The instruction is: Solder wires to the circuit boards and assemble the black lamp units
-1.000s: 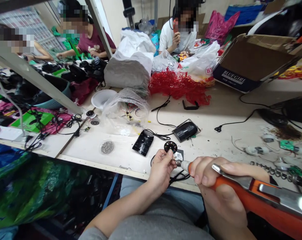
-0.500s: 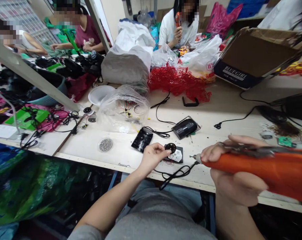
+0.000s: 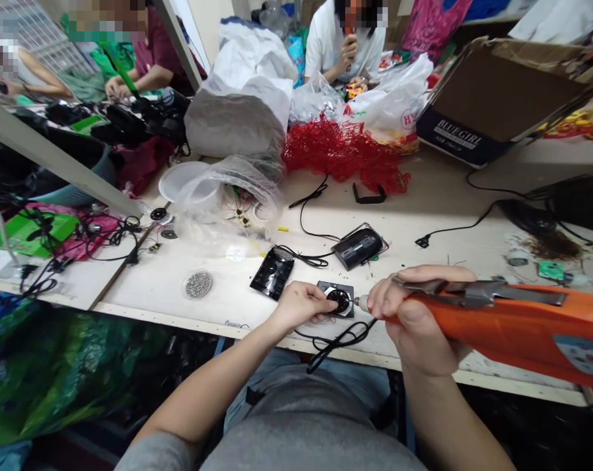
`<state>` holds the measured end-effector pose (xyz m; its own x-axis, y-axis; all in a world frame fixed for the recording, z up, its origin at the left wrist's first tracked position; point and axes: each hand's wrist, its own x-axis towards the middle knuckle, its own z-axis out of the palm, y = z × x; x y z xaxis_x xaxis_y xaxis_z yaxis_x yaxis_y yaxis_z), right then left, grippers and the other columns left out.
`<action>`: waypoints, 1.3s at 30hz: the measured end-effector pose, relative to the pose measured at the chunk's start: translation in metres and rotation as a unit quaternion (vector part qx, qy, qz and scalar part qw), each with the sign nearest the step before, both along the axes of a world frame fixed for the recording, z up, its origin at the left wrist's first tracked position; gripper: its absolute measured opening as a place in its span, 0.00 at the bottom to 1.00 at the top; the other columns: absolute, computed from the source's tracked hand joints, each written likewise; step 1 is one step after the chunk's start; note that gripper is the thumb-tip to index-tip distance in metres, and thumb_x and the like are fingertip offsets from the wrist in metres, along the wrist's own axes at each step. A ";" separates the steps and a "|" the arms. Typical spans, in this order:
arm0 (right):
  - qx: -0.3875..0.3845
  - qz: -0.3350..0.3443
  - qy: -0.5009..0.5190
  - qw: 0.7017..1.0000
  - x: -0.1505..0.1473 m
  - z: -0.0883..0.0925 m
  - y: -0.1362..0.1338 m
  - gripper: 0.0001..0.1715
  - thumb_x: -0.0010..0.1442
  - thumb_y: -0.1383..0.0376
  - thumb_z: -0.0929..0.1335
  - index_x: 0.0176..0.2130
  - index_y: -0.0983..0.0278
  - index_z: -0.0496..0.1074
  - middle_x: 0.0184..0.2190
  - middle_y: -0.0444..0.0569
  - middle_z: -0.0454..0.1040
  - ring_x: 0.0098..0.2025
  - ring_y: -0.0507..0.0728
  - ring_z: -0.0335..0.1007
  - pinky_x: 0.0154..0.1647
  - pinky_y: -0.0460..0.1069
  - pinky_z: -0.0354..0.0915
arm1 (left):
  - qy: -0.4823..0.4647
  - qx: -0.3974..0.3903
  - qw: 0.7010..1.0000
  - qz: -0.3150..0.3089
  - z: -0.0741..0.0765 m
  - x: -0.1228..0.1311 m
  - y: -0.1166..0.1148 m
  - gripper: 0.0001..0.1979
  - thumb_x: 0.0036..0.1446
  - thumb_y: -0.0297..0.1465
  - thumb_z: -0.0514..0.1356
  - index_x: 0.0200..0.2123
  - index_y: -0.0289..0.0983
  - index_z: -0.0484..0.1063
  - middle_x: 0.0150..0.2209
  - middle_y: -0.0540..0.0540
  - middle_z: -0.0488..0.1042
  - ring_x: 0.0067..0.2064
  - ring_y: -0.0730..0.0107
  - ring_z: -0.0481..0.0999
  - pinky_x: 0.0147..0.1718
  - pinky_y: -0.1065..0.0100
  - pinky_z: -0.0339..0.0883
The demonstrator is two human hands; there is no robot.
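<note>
My left hand (image 3: 306, 305) pinches the rim of a round black slotted disc (image 3: 338, 300). The disc lies over a dark square part with a silvery plate (image 3: 348, 288) on the bench. In my right hand (image 3: 418, 320) is an orange power screwdriver (image 3: 512, 320), lying nearly level with its tip pointing left. That tip is at the right side of the disc; whether it touches cannot be made out. Left of my fingers lies an open black plastic housing (image 3: 272, 271), and behind the disc a rounded black housing (image 3: 357, 248) with a cable.
A round dish of small metal screws (image 3: 199, 284) stands left. Behind are a clear plastic bag of wired parts (image 3: 237, 209), red netting (image 3: 345, 154) and a cardboard box (image 3: 502, 98). A looped black cable (image 3: 342, 340) lies by the front edge. Other people sit across the bench.
My right hand has brought the screwdriver left, its tip now at the disc. My left hand has lowered the disc onto the silvery plate. The view has shifted slightly.
</note>
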<state>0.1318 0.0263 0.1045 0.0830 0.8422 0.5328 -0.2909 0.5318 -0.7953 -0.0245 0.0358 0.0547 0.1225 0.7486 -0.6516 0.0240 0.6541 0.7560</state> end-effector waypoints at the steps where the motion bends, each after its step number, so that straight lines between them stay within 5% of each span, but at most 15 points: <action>1: -0.004 -0.002 -0.002 1.000 0.000 -0.001 0.000 0.13 0.62 0.59 0.75 0.45 0.58 0.72 0.22 0.39 0.70 0.20 0.54 0.66 0.22 0.51 0.67 | -0.004 -0.002 1.000 0.000 0.002 0.000 0.000 0.14 0.44 0.25 0.74 0.18 0.33 0.71 0.16 0.50 0.73 0.18 0.78 0.70 0.18 0.77 0.63; 10: 0.002 -0.014 0.000 1.000 -0.002 -0.001 -0.002 0.11 0.63 0.63 0.74 0.45 0.59 0.72 0.22 0.38 0.70 0.20 0.54 0.67 0.23 0.52 0.67 | -0.052 0.051 0.997 0.000 0.001 -0.004 -0.005 0.08 0.43 0.20 0.71 0.28 0.32 0.76 0.18 0.53 0.74 0.19 0.76 0.74 0.22 0.76 0.70; 15: 0.021 0.006 0.006 1.000 -0.001 0.006 -0.005 0.11 0.63 0.64 0.73 0.46 0.60 0.73 0.23 0.38 0.71 0.21 0.53 0.66 0.23 0.51 0.67 | -0.087 0.080 0.993 0.003 -0.008 -0.003 -0.007 0.24 0.40 0.22 0.70 0.44 0.36 0.71 0.18 0.57 0.74 0.18 0.73 0.74 0.20 0.74 0.70; 39: -0.042 0.001 -0.013 0.999 -0.005 -0.020 0.003 0.12 0.64 0.63 0.73 0.46 0.59 0.70 0.22 0.37 0.70 0.21 0.54 0.68 0.24 0.51 0.67 | -0.092 0.100 0.991 -0.006 -0.015 0.002 -0.010 0.24 0.40 0.25 0.67 0.46 0.32 0.77 0.18 0.56 0.72 0.20 0.73 0.73 0.23 0.72 0.72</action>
